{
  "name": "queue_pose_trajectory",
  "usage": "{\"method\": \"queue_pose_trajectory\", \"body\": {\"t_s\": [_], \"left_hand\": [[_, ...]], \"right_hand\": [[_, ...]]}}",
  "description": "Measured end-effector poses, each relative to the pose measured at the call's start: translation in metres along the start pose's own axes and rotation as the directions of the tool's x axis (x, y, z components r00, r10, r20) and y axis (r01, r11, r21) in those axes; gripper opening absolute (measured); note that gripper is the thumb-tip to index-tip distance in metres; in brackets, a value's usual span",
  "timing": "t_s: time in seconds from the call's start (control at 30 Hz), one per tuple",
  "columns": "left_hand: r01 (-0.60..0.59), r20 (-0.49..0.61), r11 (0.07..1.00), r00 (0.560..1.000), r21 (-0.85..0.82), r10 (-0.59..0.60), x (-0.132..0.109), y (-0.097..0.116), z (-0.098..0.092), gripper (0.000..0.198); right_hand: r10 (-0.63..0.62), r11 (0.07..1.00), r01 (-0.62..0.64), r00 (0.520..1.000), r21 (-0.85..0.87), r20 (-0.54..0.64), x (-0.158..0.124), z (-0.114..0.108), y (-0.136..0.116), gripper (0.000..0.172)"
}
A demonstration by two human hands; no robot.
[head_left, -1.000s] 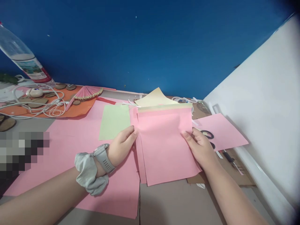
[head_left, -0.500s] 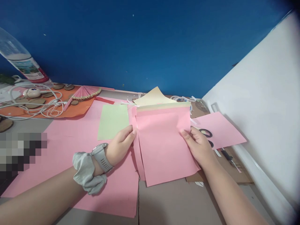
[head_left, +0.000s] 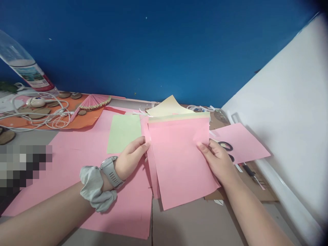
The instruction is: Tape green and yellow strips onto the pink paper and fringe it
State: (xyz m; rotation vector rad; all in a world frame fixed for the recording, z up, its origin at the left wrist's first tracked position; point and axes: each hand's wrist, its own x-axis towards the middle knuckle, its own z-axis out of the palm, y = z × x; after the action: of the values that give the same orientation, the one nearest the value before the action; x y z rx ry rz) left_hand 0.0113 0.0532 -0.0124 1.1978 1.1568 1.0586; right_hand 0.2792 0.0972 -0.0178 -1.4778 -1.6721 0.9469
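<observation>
Between my two hands a pink paper sheet (head_left: 179, 157) is held up off the table, with a pale yellow-green strip (head_left: 179, 117) along its top edge. A second pink layer shows behind it at the left. My left hand (head_left: 132, 157), with a watch and scrunchie at the wrist, is closed on the left edge, thumb in front. My right hand (head_left: 217, 159) pinches the right edge, its thumb on the front face. Behind the sheet a pale yellow paper (head_left: 171, 105) sticks up. Left of it lies a light green sheet (head_left: 124, 131).
Large pink sheets (head_left: 102, 198) cover the left table. Scissors (head_left: 226, 146), another pink sheet (head_left: 249, 141) and a cutter-like tool (head_left: 249, 171) are at right. A pink folded fan (head_left: 93, 101), white cable (head_left: 58, 109) and bottle (head_left: 30, 71) stand left. A blue wall (head_left: 164, 51) closes the back.
The front pink layer has shifted slightly, its lower left corner now lower and a little to the right. Both hands keep nearly the same places and grip.
</observation>
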Motion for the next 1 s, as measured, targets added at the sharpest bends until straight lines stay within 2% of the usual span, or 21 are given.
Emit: {"method": "queue_pose_trajectory", "body": {"t_s": [0.17, 0.3, 0.4, 0.67, 0.87, 1.0], "left_hand": [[-0.028, 0.010, 0.999, 1.000, 0.039, 0.028, 0.000, 0.002, 0.000, 0.022], [-0.078, 0.020, 0.985, 0.997, 0.153, 0.076, -0.001, 0.003, 0.001, 0.024], [-0.092, 0.031, 0.976, 0.996, 0.197, 0.088, -0.001, 0.004, 0.000, 0.026], [-0.042, 0.089, 0.994, 0.995, 0.101, 0.033, -0.001, 0.002, -0.001, 0.025], [-0.105, 0.023, 0.991, 0.994, 0.079, 0.103, 0.000, 0.003, -0.002, 0.024], [-0.074, 0.046, 0.997, 0.996, 0.036, 0.072, 0.000, 0.004, -0.001, 0.023]], "right_hand": [[0.079, 0.985, -0.078, 0.997, 0.151, 0.000, -0.001, -0.002, -0.005, 0.023], [0.137, 0.956, -0.134, 0.991, 0.261, 0.007, 0.001, -0.005, -0.002, 0.023], [0.171, 0.962, -0.169, 0.985, 0.215, 0.009, 0.002, -0.005, 0.003, 0.023], [0.098, 0.983, -0.095, 0.995, 0.159, -0.011, 0.003, -0.003, 0.007, 0.024], [0.085, 0.987, -0.078, 0.995, 0.137, -0.042, 0.003, -0.004, 0.010, 0.024], [0.092, 0.988, -0.084, 0.994, 0.132, -0.056, 0.004, -0.005, 0.009, 0.025]]}}
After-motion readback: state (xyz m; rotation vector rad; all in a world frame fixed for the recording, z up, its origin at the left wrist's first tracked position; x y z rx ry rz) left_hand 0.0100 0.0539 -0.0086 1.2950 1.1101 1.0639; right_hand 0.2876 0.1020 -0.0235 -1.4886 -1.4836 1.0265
